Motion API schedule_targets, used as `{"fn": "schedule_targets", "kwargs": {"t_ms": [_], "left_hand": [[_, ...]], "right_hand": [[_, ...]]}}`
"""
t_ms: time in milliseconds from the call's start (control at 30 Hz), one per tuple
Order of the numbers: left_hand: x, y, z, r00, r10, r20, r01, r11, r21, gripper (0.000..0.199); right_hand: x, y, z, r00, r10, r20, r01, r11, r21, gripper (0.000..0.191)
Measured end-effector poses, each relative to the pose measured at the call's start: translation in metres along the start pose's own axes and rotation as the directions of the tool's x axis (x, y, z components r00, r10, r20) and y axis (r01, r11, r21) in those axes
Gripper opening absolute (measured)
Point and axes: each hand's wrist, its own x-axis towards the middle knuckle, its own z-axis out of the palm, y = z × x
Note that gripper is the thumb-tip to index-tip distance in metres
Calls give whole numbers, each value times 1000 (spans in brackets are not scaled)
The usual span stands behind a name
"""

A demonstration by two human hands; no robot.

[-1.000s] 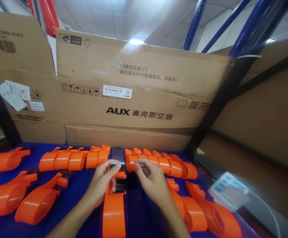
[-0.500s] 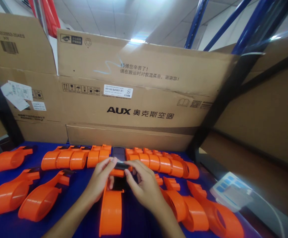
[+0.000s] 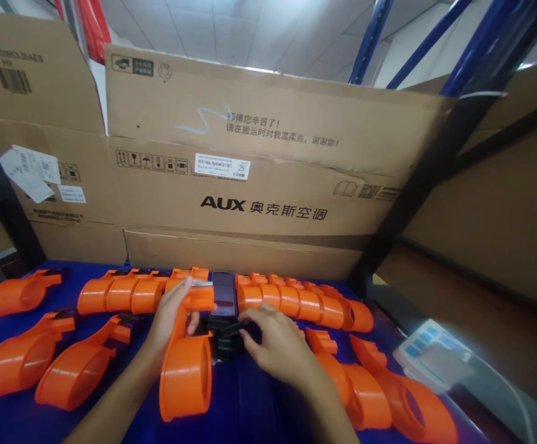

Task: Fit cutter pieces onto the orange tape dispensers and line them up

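My left hand [image 3: 172,317] grips the upper end of an orange part [image 3: 186,376], whose wide ring hangs toward me. A thin pale strip shows by my left fingertips. My right hand [image 3: 272,336] pinches a black piece [image 3: 225,327] over other black pieces at the middle of the blue surface. Behind them lies a dark phone-like device [image 3: 224,290]. The black piece and the orange part are apart.
Orange ring parts stand in a row left [image 3: 120,295] and right [image 3: 298,302], with larger ones nearer me on both sides. A white device [image 3: 434,354] sits at the right. Cardboard [image 3: 250,246] walls off the back.
My left hand has moved left with the orange part, which now tilts. My right hand has drawn the black piece away from it and lower, uncovering the device and black pieces.
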Motion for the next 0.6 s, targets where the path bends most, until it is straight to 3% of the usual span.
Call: {"fn": "schedule_targets", "kwargs": {"t_ms": [133, 300, 467, 600], "left_hand": [[-2, -5, 3, 997, 75, 10, -76, 994, 81, 61], [-4, -10, 4, 996, 86, 36, -90, 991, 99, 59], [-10, -22, 10, 994, 52, 93, -63, 991, 119, 57], [-15, -31, 17, 986, 32, 162, -57, 987, 152, 51]], "right_hand": [[1, 1, 2, 999, -29, 15, 29, 1000, -10, 15], [3, 3, -1, 1000, -29, -4, 29, 998, 55, 11], [5, -7, -1, 986, 28, -163, 19, 960, 278, 13], [7, -18, 6, 979, 98, -179, -14, 906, 422, 18]]}}
